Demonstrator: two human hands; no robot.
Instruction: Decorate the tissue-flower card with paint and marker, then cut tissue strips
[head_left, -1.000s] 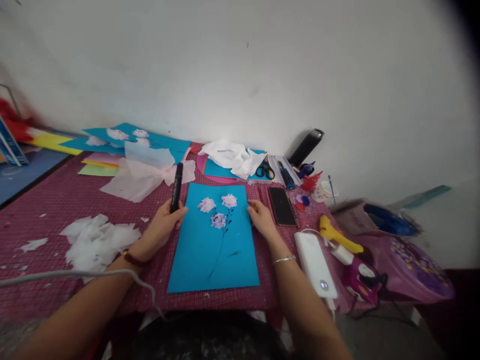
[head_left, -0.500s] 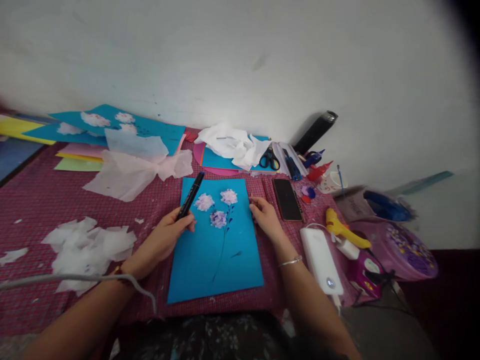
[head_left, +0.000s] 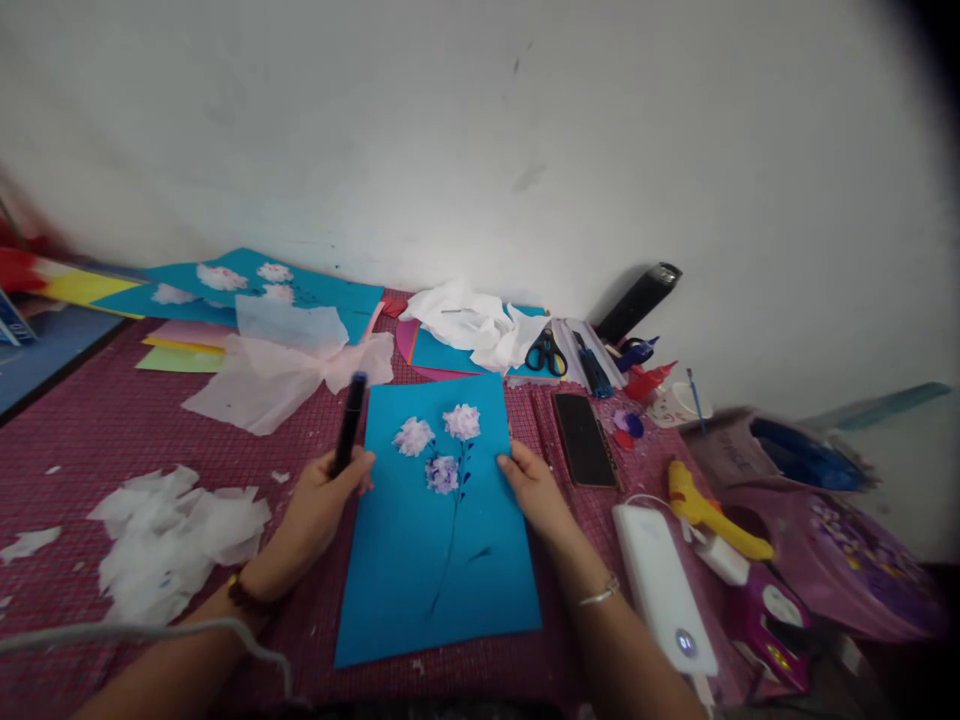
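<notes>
A blue sheet of paper (head_left: pixel 405 570) lies or is held before me, with three crinkled white-purple paper flowers (head_left: pixel 442 474) and a thin drawn stem with small dark leaves on it. My left hand (head_left: pixel 319 505) is closed round a black marker (head_left: pixel 349 425), blue end up, and sits at the sheet's left edge. Whether its fingers also grip that edge I cannot tell. My right hand (head_left: pixel 540 490) pinches the right edge, thumb on top and fingers hidden behind.
Crumpled white tissue (head_left: pixel 180 540) lies left. Behind are thin tissue sheets (head_left: pixel 277 360), another flowered blue sheet (head_left: pixel 315 290) and black scissors (head_left: pixel 546 352). To the right lie a phone (head_left: pixel 585 440), a white power bank (head_left: pixel 664 585) and a yellow glue gun (head_left: pixel 712 515). A cable (head_left: pixel 150 632) crosses lower left.
My left hand has moved from over the paper to its left edge, and the marker stands more upright. My right hand now has its thumb on the right edge. The view has tilted up slightly.
</notes>
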